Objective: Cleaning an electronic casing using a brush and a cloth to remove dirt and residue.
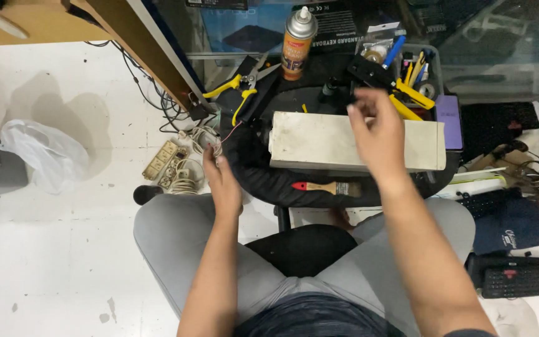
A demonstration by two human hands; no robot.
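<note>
Right hand (pixel 378 134) is hovering, fingers loosely curled and holding nothing, over the white box (pixel 319 141) lying lengthwise left-right at frame centre; left hand (pixel 221 178) is pinching thin wires (pixel 210 140) left of it.

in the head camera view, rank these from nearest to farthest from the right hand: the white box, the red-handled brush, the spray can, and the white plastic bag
From the right hand:
1. White box, directly beneath the hand.
2. Red-handled brush, just below the box, toward the person.
3. Spray can, standing up and left, at the far edge.
4. White plastic bag, far left on the floor.
</note>
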